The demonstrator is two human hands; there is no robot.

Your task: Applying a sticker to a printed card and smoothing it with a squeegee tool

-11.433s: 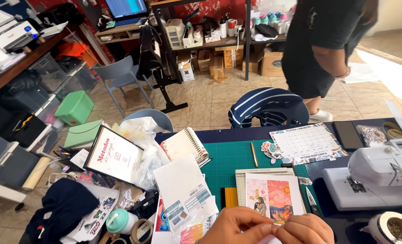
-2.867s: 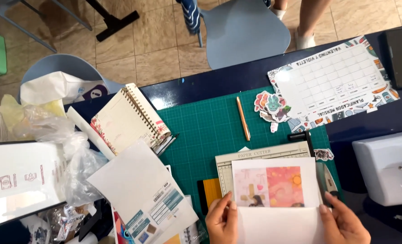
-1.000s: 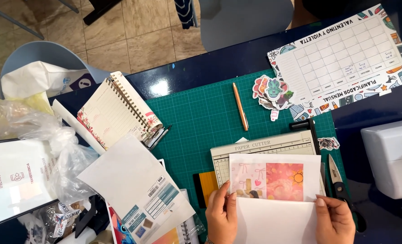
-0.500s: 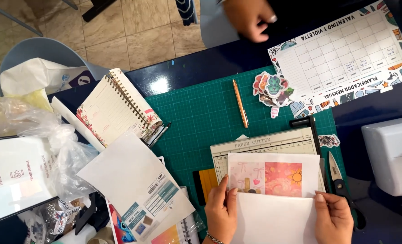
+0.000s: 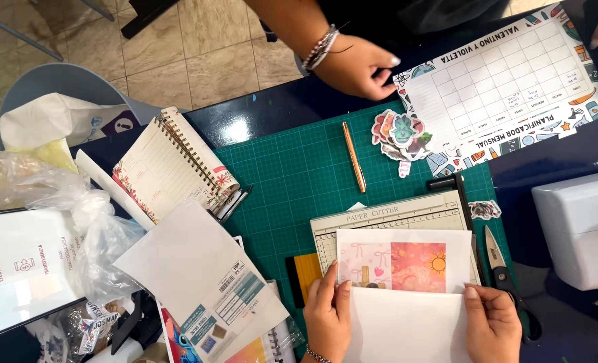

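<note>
The left hand (image 5: pixel 327 316) pinches the left edge of a white sheet of paper (image 5: pixel 406 326), thumb on top and fingers curled under it, so its grip is closed on the paper. The right hand (image 5: pixel 492 324) does the same on the right edge, thumb lying flat on the sheet. The sheet sits at the near edge of the counter (image 5: pixel 554 161), its top edge level and covering the lower part of a printed sheet (image 5: pixel 406 259) that shows pale bows on the left and a pink and orange panel with a sun on the right. Both lie over a grey paper cutter (image 5: pixel 393 218), which rests on a green cutting mat (image 5: pixel 299 175).

Just right of the right hand lie black-handled scissors (image 5: pixel 507 275), blade pointing away. A copper-coloured pencil (image 5: pixel 353 156) lies on the mat, and beside it a small heap of stickers (image 5: pixel 400 134). Beyond these a monthly planner sheet (image 5: pixel 507 87) lies tilted on the dark counter. Another person's hand (image 5: pixel 359 67), beaded bracelets on the wrist, reaches down near the planner's left corner; whether it touches the sheet is hard to tell. An open spiral notebook (image 5: pixel 171 165) lies left of the mat, with loose papers (image 5: pixel 205 275) and crumpled plastic bags (image 5: pixel 77 215) nearer. A white machine (image 5: pixel 581 228) stands at the right.
</note>
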